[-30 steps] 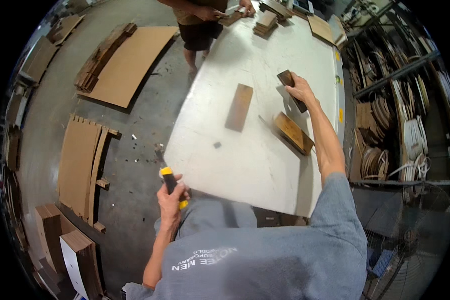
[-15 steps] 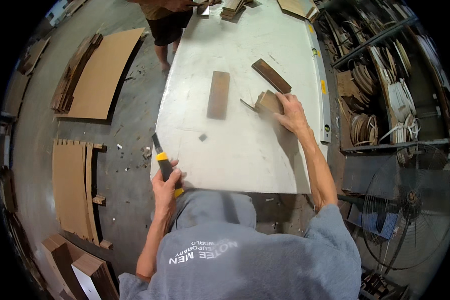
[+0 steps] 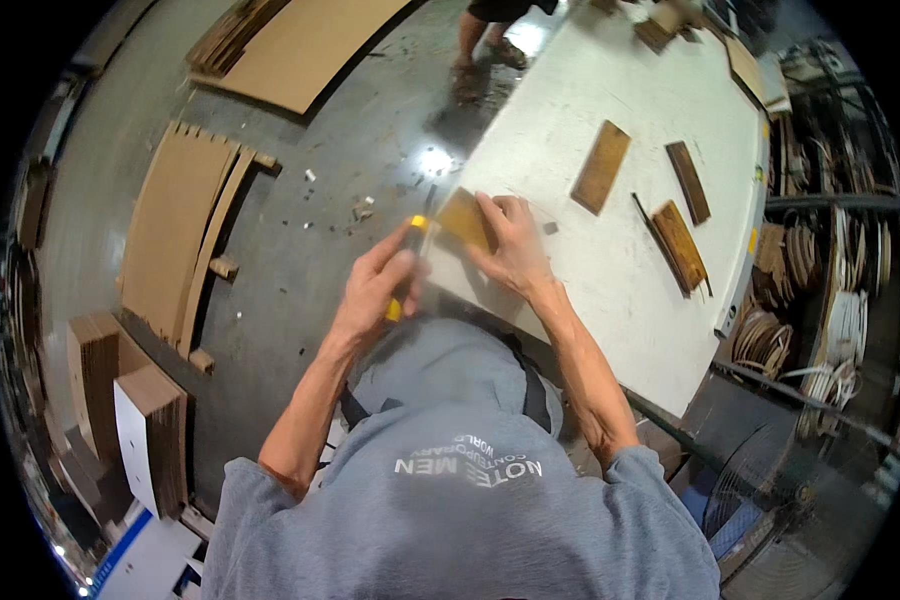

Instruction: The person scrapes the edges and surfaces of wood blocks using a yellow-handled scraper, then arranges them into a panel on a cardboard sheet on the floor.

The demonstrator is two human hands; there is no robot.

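Observation:
My left hand point(image 3: 368, 290) is closed round a black and yellow utility knife point(image 3: 418, 228), its blade pointing up beside the table's left edge. With fingers on top and thumb on the near side, my right hand point(image 3: 518, 248) grips a short brown wooden board point(image 3: 464, 218) at the near left corner of the white table point(image 3: 560, 245). The board is blurred, and I cannot tell whether the blade touches it. Farther right lie a wider wooden board point(image 3: 601, 168), a narrow dark one point(image 3: 688, 182), and another board point(image 3: 679, 248) with a thin dark strip point(image 3: 654, 226) along it.
A metal level point(image 3: 738, 300) runs along the table's right edge, near shelves of coiled edging strips point(image 3: 765, 340) and a wire fan point(image 3: 760, 510). On the left floor are cardboard sheets point(image 3: 180, 235) and stacked panels point(image 3: 150, 430). Another person's legs point(image 3: 475, 40) show beyond the table.
My view has turned, so the table sits farther right. My right hand has come to the table's left edge with a wooden board, and the knife in my left hand is now close to it.

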